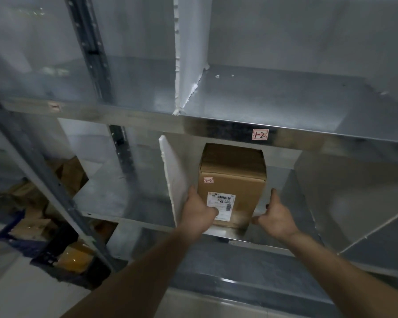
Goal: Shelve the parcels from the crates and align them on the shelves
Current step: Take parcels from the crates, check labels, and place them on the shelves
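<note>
Clearly the aligning step is in hand: the parcel [232, 182] stands upright on the middle shelf [129, 203], just right of the white divider [172, 180]. The left hand [198, 210] grips its near-left edge, fingers curled round it; the right hand [276, 214] rests fingers against its right side. Next it likely needs squaring to the shelf's front edge, then letting go.

I'm standing in a parcel storeroom: metal racking [216, 127] is filling the frame, a handwritten bay label [260, 134] centre right, crates [44, 253] of parcels lower left.
</note>
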The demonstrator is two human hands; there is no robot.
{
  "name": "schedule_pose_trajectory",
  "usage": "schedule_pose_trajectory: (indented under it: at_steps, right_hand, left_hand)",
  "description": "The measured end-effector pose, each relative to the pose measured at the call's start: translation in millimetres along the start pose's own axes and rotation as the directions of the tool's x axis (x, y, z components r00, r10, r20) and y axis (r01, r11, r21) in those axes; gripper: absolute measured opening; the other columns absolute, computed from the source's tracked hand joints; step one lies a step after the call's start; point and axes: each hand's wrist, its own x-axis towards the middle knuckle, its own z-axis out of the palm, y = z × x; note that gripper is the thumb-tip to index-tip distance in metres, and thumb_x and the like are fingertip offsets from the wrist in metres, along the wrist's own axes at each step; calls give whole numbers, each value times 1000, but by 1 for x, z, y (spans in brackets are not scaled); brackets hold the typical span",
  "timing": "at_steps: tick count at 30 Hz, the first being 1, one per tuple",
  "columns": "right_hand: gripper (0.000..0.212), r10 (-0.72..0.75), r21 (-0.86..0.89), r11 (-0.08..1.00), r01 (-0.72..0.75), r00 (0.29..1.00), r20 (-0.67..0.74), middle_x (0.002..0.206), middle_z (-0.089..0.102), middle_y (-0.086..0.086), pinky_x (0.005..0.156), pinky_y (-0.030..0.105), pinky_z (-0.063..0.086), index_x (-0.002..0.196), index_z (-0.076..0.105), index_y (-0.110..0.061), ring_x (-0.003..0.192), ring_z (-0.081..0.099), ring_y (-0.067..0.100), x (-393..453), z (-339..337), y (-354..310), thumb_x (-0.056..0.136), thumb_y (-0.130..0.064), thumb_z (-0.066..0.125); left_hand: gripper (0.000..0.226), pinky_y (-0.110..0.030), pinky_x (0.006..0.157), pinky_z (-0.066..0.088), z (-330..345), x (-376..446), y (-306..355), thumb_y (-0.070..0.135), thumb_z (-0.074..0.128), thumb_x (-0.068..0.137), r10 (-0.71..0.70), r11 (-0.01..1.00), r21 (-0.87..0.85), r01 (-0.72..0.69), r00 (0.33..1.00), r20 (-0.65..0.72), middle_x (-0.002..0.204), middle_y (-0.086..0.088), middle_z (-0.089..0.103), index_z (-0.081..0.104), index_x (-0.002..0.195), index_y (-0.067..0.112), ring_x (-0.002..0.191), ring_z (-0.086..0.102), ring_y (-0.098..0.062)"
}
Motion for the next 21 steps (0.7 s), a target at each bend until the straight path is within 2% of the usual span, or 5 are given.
schedule_pose_trajectory:
  at_steps: [4, 10, 15, 18, 21]
  right_hand:
    - [77, 47, -127, 990, -53, 997, -54, 122, 64, 15, 91, 41, 51, 137, 35, -14, 112, 61, 39, -37, 1, -1, 76, -24, 81]
    - [57, 82, -264, 962, -67, 996, 46, 125, 66, 10, 92, 31, 49, 128, 61, -10, 114, 62, 28, -110, 33, -38, 84, -45, 75]
    - [52, -45, -235, 968, 93, 979, 201, 122, 65, 7, 91, 29, 48, 124, 65, -15, 114, 61, 24, -160, 81, -85, 84, -46, 76]
    - [47, -179, -223, 946, 234, 954, 242, 112, 69, 3, 85, 29, 48, 115, 69, -20, 106, 64, 24, -176, 115, -121, 78, -48, 78]
    - [64, -258, -206, 922, 327, 918, 301, 131, 64, -2, 100, 29, 47, 134, 61, -22, 121, 61, 21, -188, 152, -164, 79, -49, 78]
  left_hand:
    - [68, -32, 90, 54, -13, -23, -12, 16, 78, 70, 44, 997, 53, -48, 997, 62, 117, 7, 67, 45, 129, 26, 108, 65, -19]
    - [63, -19, 91, 43, -72, -74, -49, 8, 75, 82, 99, 991, 66, -116, 971, 216, 123, 11, 55, 47, 138, 15, 110, 54, -8]
    - [69, -15, 94, 37, -148, -102, -79, 16, 76, 85, 104, 980, 149, -129, 981, 165, 140, -2, 52, 43, 145, 11, 126, 52, -16]
    - [64, -10, 84, 35, -205, -113, -95, 15, 76, 84, 135, 972, 177, -152, 986, 100, 130, -1, 57, 47, 141, 10, 110, 52, -8]
    - [58, -12, 86, 38, -262, -122, -114, 19, 76, 84, 112, 972, 205, -115, 993, 25, 123, 9, 54, 50, 135, 14, 107, 50, -6]
